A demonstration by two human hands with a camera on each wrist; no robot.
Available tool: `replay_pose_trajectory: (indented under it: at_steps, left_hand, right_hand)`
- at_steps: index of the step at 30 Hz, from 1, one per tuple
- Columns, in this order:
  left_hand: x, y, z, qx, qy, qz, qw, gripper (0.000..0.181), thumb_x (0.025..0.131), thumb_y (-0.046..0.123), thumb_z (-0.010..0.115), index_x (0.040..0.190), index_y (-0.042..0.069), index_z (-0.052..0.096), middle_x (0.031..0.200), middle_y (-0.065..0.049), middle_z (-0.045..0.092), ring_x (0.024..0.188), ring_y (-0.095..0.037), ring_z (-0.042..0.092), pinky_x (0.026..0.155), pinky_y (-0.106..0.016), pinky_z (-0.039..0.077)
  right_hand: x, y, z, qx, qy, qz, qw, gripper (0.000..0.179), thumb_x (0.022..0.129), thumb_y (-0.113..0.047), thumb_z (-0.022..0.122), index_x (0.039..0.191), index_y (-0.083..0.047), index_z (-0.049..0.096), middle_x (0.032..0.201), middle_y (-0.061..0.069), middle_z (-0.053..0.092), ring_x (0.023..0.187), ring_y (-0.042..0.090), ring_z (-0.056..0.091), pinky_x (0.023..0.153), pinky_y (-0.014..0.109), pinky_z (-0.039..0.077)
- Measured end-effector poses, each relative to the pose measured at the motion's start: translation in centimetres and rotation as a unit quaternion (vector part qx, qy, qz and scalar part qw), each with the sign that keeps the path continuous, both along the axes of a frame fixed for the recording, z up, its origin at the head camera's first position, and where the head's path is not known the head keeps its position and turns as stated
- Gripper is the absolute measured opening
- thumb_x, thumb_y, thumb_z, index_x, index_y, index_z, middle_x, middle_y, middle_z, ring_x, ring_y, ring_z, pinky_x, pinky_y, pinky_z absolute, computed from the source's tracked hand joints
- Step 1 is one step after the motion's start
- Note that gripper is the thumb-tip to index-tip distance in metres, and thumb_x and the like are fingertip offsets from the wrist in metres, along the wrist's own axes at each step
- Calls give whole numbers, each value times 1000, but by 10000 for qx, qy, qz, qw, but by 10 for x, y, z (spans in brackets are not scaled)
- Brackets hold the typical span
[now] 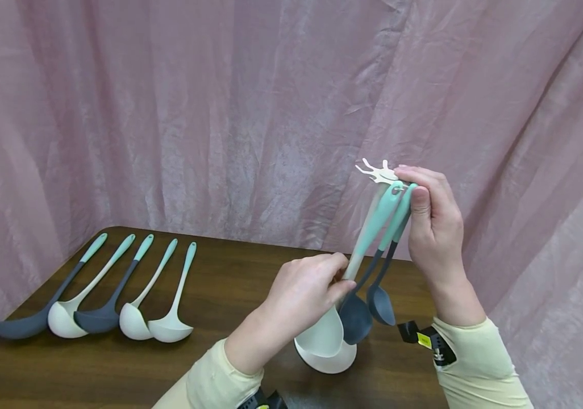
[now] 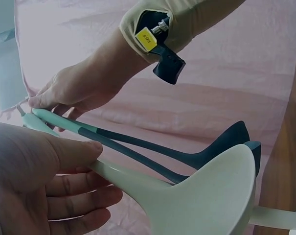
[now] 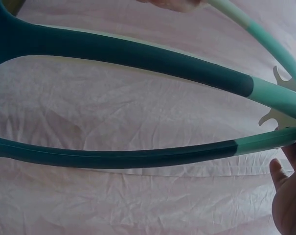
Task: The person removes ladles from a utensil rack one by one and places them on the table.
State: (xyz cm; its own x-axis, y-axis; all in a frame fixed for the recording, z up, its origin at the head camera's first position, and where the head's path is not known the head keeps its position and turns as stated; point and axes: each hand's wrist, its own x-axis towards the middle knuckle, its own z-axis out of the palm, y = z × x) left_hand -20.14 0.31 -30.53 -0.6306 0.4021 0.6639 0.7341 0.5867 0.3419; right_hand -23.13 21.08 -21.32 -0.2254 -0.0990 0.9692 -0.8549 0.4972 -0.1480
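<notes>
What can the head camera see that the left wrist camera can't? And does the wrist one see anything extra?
Only the head view: five ladles lying in a row on the table, three white and two dark gray.

Only the left wrist view: three fingertips of the left hand below its thumb, and a pale blue patch beside the curtain.

Both: the left hand holding a white ladle, two dark ladles, the right hand by the hooks, the pink curtain and some brown table.
</notes>
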Motion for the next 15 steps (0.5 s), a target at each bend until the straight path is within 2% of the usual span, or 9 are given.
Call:
replay_pose_trajectory:
  at_steps: [8, 15]
  left_hand:
    - [0, -2, 1, 69, -1, -23, 10000, 22, 92, 28, 93, 94, 18, 73, 83, 12, 77, 63, -1, 60, 55, -26, 45]
    - [1, -2, 2, 75, 67, 2, 9999, 22, 91, 28, 93, 92, 19, 73, 79, 13, 74, 61, -2, 56, 55, -27, 44]
  right_hand:
    - [-3, 1, -3, -205, 17, -13, 9998, 47, 117, -34, 54, 126, 7, 74, 127, 22, 73, 128, 23, 66, 112, 34, 47]
    - [1, 0, -3, -287, 3, -66, 9996, 45, 117, -31, 53, 126, 8, 74, 127, 24, 72, 129, 24, 65, 113, 34, 46]
